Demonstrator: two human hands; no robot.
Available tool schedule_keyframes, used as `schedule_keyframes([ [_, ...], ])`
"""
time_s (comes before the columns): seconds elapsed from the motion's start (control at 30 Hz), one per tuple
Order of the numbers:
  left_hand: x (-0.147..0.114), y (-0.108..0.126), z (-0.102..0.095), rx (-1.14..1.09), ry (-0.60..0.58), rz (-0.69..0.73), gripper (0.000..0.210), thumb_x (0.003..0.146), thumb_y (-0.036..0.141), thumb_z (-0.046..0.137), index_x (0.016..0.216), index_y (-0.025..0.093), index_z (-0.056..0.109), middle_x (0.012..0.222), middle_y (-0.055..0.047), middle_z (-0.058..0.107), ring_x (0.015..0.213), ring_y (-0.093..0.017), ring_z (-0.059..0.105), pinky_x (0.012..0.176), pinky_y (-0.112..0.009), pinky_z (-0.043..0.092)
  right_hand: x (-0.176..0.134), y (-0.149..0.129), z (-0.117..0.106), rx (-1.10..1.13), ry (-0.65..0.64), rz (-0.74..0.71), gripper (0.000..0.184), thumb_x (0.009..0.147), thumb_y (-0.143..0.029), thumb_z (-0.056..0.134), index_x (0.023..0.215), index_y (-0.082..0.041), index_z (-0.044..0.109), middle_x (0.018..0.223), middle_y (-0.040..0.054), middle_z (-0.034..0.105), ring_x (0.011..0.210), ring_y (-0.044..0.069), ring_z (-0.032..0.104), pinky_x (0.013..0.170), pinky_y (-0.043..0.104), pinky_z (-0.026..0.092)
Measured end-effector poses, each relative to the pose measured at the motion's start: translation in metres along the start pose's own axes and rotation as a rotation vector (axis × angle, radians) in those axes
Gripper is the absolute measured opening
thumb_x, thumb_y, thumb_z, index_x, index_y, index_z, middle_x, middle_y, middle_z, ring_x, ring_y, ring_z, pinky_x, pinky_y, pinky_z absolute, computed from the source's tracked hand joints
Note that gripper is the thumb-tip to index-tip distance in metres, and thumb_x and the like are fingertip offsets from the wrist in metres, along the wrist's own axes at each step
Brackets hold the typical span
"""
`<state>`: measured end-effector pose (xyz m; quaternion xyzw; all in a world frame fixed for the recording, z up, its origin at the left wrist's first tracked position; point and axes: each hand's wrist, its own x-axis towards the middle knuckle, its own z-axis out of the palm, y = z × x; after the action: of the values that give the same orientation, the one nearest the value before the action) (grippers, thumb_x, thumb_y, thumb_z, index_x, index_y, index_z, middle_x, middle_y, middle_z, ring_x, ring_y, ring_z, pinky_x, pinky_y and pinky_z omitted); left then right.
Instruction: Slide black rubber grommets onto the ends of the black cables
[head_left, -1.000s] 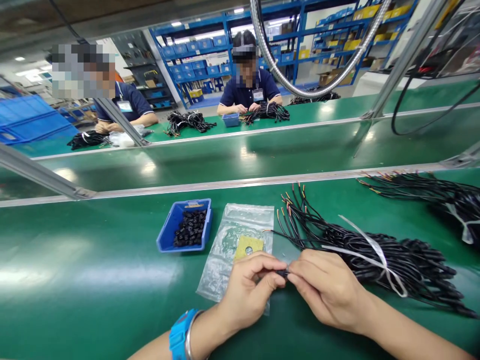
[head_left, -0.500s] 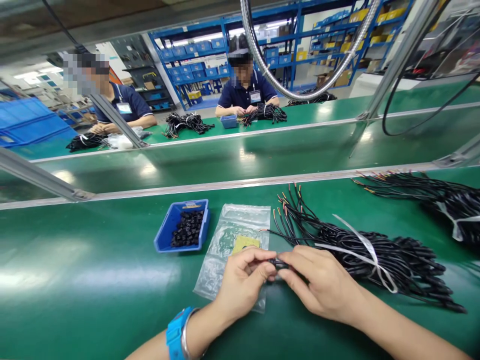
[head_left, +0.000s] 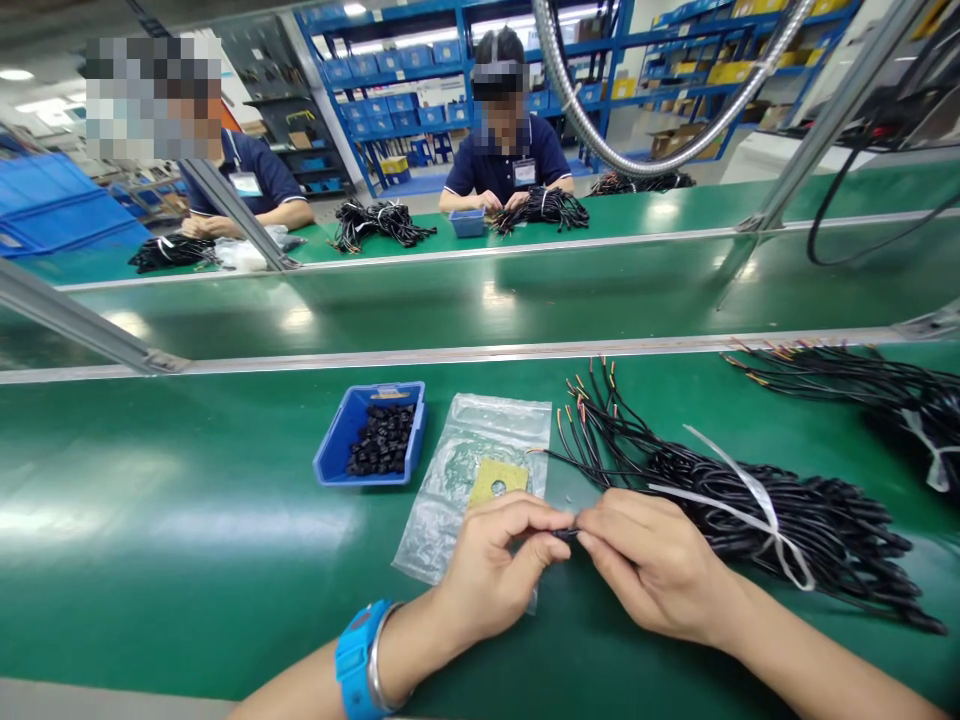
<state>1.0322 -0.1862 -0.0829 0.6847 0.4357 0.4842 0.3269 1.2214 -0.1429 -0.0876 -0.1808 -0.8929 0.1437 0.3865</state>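
Observation:
My left hand (head_left: 491,565) and my right hand (head_left: 660,560) meet in front of me, fingertips almost touching. Both pinch a small black connector-like piece (head_left: 567,534), mostly covered by the fingers. Under and beyond the left hand lies a clear zip bag (head_left: 431,510) with a yellow square piece (head_left: 489,478) that has a hole in it. Just past my right hand is a tied bundle of black cables (head_left: 817,520), its stripped coloured wire ends pointing away to the left. A blue bin (head_left: 327,462) holding small black parts (head_left: 381,440) sits left of the bag.
Another tied cable bundle (head_left: 892,395) lies at the right edge. A metal rail (head_left: 420,358) crosses behind the bench (head_left: 187,520). Two people in dark shirts sit across, with cable bundles (head_left: 382,225) and a small blue bin (head_left: 467,224). A flexible metal conduit (head_left: 622,155) hangs overhead.
Less of the black piece shows, as the fingertips of both hands have drawn closer together over it. The camera view has shifted slightly. The bin, bag and cable bundles stay in place.

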Motion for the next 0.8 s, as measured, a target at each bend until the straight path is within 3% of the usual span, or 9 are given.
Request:
schedule_keyframes([
  [0.53, -0.001, 0.0, 0.007, 0.036, 0.041, 0.011, 0.01, 0.079, 0.018, 0.067, 0.086, 0.016, 0.073, 0.076, -0.006, 0.071, 0.07, -0.015, 0.064, 0.066, -0.025, 0.051, 0.0, -0.001, 0.004, -0.036, 0.028, -0.015, 0.014, 0.09, -0.009, 0.044, 0.085, -0.016, 0.055, 0.066, 0.0027, 0.052, 0.058, 0.013, 0.045, 0.054, 0.026, 0.035],
  [0.63, 0.001, -0.001, 0.01, -0.048, 0.067, -0.097, 0.01, 0.076, 0.021, 0.07, 0.082, 0.015, 0.075, 0.073, -0.006, 0.068, 0.067, -0.014, 0.063, 0.062, -0.024, 0.051, 0.001, 0.0, 0.003, -0.043, 0.033, 0.0, 0.015, 0.09, -0.009, 0.043, 0.083, -0.016, 0.054, 0.065, 0.002, 0.052, 0.057, 0.013, 0.044, 0.053, 0.026, 0.035],
  [0.8, 0.008, 0.001, 0.013, -0.425, 0.107, -0.356, 0.016, 0.069, 0.024, 0.075, 0.082, 0.013, 0.073, 0.067, -0.002, 0.062, 0.054, -0.011, 0.061, 0.055, -0.023, 0.051, 0.007, -0.001, -0.005, 0.005, 0.019, 0.12, 0.011, 0.092, -0.015, 0.047, 0.092, -0.017, 0.058, 0.071, 0.0022, 0.056, 0.063, 0.012, 0.051, 0.058, 0.025, 0.041],
])
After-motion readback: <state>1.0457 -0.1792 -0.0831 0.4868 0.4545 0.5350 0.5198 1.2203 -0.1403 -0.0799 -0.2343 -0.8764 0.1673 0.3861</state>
